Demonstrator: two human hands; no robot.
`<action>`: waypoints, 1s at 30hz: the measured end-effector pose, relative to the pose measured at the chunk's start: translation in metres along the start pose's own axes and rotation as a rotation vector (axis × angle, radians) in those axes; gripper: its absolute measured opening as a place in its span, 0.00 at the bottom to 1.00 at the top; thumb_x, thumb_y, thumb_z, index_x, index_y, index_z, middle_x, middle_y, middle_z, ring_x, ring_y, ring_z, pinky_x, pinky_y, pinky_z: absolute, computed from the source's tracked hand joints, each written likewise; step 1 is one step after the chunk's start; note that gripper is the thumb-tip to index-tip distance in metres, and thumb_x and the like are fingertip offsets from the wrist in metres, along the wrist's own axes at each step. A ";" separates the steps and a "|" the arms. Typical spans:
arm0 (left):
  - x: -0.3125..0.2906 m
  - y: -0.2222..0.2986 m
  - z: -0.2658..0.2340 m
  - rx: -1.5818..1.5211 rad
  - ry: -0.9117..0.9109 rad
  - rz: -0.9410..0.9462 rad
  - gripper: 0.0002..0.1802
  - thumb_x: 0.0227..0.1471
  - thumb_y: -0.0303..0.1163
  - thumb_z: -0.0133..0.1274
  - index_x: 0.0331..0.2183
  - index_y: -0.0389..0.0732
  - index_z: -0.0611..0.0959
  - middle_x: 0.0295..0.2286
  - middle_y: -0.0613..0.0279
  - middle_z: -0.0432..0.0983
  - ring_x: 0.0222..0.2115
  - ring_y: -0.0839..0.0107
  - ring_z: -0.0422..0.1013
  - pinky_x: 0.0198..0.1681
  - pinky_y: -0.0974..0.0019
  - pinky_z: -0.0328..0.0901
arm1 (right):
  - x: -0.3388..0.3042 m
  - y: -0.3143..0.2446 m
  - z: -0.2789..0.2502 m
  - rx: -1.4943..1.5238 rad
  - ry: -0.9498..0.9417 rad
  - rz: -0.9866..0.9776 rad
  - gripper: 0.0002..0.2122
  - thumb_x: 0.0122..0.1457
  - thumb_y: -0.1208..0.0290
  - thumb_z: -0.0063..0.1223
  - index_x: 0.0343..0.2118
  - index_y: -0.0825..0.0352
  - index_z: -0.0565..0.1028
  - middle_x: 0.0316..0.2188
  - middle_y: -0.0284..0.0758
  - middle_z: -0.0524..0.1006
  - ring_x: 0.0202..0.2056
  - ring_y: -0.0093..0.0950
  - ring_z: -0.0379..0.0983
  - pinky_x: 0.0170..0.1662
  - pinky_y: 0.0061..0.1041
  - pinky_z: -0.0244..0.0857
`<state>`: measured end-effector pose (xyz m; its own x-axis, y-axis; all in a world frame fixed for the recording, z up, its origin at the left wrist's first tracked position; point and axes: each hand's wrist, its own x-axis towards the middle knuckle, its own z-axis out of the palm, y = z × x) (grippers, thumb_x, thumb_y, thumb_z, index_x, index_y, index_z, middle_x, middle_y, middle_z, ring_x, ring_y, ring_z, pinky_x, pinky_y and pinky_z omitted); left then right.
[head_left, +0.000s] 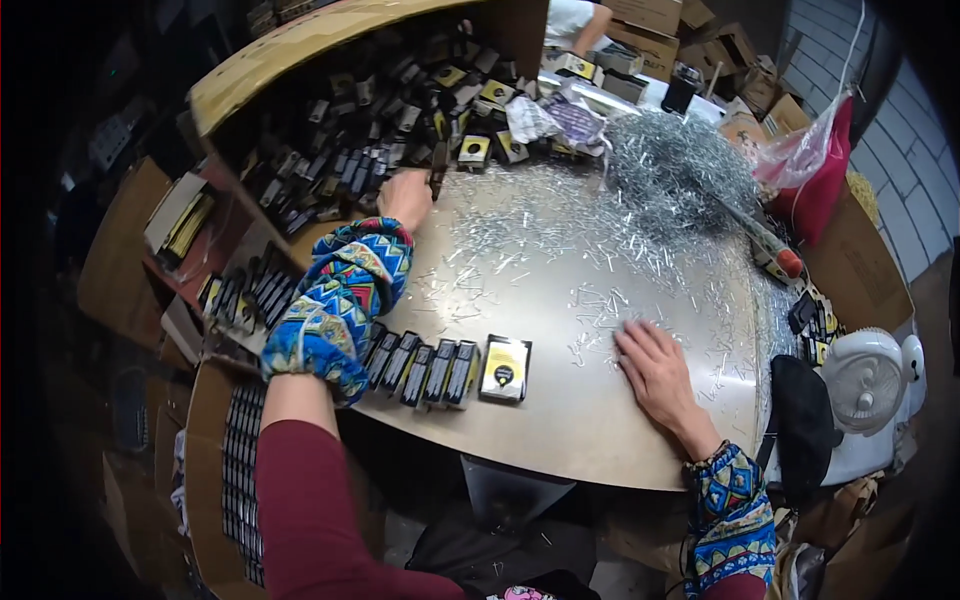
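My left hand (407,200) reaches to the near edge of a heap of small black-and-yellow boxes (345,160). Its fingers are curled in among the boxes, and whatever they grip is hidden. Flat on the metal tabletop (570,420), my right hand (655,370) rests with fingers stretched out beside scattered small metal pins (597,310). Between the hands, near the front edge, several boxes stand on edge in a row (423,370). Just right of that row, a single box (505,368) shows its yellow-and-white face.
A large mound of shiny metal pins (680,165) covers the back right. Cardboard walls (370,35) enclose the box heap. A white fan (868,380) stands at the right, and a carton of packed boxes (205,470) is at the lower left. Another person's arm (592,30) shows at the back.
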<state>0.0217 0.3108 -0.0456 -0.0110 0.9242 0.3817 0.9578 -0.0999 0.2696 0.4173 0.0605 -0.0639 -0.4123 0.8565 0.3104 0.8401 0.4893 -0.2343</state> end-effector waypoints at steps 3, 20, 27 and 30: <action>0.003 0.029 0.009 0.037 -0.011 0.418 0.10 0.46 0.34 0.54 0.28 0.37 0.81 0.33 0.49 0.74 0.37 0.49 0.71 0.43 0.53 0.66 | -0.001 0.019 0.002 -0.264 0.056 0.161 0.19 0.61 0.66 0.49 0.54 0.64 0.70 0.57 0.43 0.67 0.58 0.46 0.61 0.58 0.43 0.56; 0.025 0.108 0.010 0.058 -0.526 0.251 0.41 0.34 0.46 0.66 0.46 0.29 0.72 0.46 0.36 0.69 0.48 0.45 0.68 0.51 0.54 0.65 | -0.026 -0.008 0.013 0.007 -0.109 0.071 0.23 0.64 0.58 0.46 0.60 0.59 0.65 0.63 0.37 0.60 0.65 0.44 0.47 0.63 0.55 0.41; -0.035 0.137 -0.105 -0.232 -0.540 0.146 0.37 0.39 0.33 0.59 0.50 0.32 0.62 0.32 0.49 0.74 0.30 0.64 0.72 0.33 0.65 0.69 | -0.003 -0.041 0.010 -0.036 -0.184 -0.084 0.25 0.66 0.57 0.40 0.63 0.61 0.58 0.64 0.36 0.57 0.67 0.40 0.46 0.67 0.48 0.38; -0.069 0.117 -0.157 -0.476 -0.595 -0.035 0.30 0.46 0.37 0.60 0.49 0.35 0.68 0.33 0.59 0.74 0.28 0.75 0.69 0.29 0.71 0.67 | -0.007 -0.050 0.004 0.200 -0.352 -0.203 0.23 0.66 0.57 0.39 0.62 0.61 0.61 0.64 0.37 0.58 0.66 0.41 0.47 0.67 0.48 0.38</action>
<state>0.0893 0.1770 0.0984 0.2471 0.9590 -0.1389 0.7310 -0.0904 0.6763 0.3770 0.0311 -0.0579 -0.6856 0.7266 0.0443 0.6595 0.6458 -0.3847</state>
